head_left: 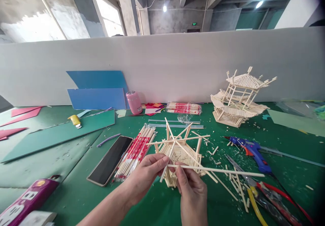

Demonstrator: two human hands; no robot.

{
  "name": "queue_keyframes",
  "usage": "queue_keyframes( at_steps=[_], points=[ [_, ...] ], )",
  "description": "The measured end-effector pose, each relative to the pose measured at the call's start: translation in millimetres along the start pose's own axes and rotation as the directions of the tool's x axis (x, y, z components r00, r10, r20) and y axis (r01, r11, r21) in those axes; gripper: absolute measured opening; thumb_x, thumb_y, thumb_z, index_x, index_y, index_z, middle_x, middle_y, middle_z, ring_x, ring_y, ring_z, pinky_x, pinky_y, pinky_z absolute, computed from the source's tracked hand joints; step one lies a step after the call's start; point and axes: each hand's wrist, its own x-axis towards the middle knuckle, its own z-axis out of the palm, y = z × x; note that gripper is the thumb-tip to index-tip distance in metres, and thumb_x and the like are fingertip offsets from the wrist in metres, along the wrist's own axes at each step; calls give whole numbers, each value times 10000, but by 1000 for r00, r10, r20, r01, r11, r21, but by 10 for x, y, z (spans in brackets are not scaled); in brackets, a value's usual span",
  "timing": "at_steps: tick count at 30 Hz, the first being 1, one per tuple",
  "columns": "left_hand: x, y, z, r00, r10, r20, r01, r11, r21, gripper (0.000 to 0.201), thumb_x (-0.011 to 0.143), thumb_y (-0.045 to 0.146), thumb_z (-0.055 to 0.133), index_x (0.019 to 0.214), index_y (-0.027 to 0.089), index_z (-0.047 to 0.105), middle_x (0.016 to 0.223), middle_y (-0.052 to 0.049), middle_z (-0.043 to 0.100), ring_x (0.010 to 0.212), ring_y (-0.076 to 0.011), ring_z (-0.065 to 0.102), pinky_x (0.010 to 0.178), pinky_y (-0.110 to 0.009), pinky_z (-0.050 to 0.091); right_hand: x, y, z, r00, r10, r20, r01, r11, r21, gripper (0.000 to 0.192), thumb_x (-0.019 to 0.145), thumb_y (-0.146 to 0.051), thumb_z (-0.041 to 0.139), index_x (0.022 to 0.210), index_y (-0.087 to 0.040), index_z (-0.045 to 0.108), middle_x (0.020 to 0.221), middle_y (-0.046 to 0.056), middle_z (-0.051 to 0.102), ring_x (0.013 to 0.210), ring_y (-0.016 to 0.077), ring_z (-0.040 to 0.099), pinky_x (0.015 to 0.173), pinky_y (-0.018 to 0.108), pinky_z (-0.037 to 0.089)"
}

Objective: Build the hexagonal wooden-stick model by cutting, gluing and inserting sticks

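Note:
My right hand pinches a long thin wooden stick between thumb and fingers; the stick points off to the right. My left hand is closed at the stick's left end, where it meets a spoke of the stick model. That wooden stick model stands on the table just beyond my hands. It has a stepped six-sided base, short posts, and long sticks crossing over its top. My fingers hide part of its near side, and whether the left fingertips also grip the spoke is unclear.
Right: a blue glue gun, pliers and scattered stick offcuts. Left: a phone and packed sticks. Behind: a taller pagoda model, a pink canister and a grey partition.

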Motion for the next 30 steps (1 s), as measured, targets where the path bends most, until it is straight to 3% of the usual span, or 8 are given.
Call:
queue_keyframes(
  at_steps=[5,10,17,24,30],
  points=[
    [17,2,8,1000,-25,1,25,998,-56,254,761,371,603,652,144,640,618,-18,542,661,-151,481,661,-262,359,-4,-21,0,998,-7,-62,7,1000,12,230,659,-380,683,715,-158,704,680,44,683,510,117,534,396,199,362],
    [6,6,11,999,-21,35,24,996,-81,238,770,358,593,676,144,639,631,-17,558,671,-157,500,677,-273,364,15,23,-54,999,-12,51,13,1000,-16,196,686,-340,675,738,-152,692,710,61,693,584,151,595,453,213,431],
    [3,6,12,999,-32,11,33,994,-100,227,767,341,600,653,146,627,619,-10,543,637,-138,468,672,-265,363,1,53,-65,996,22,89,-31,994,103,157,708,-308,666,784,-175,695,861,75,708,796,211,649,666,286,525],
    [8,1,4,999,-25,37,28,996,-87,248,779,353,587,689,130,649,641,-21,592,620,-124,482,618,-233,353,-4,35,-61,997,-25,74,20,998,67,164,711,-303,658,783,-162,701,832,81,708,779,229,652,649,313,539],
    [8,15,12,999,-16,46,20,996,-84,244,792,331,579,718,110,653,665,-34,611,625,-117,491,607,-220,356,-18,35,-53,994,-32,106,16,989,148,93,733,-273,645,779,-212,699,837,42,713,787,195,653,692,300,536]
  ],
)
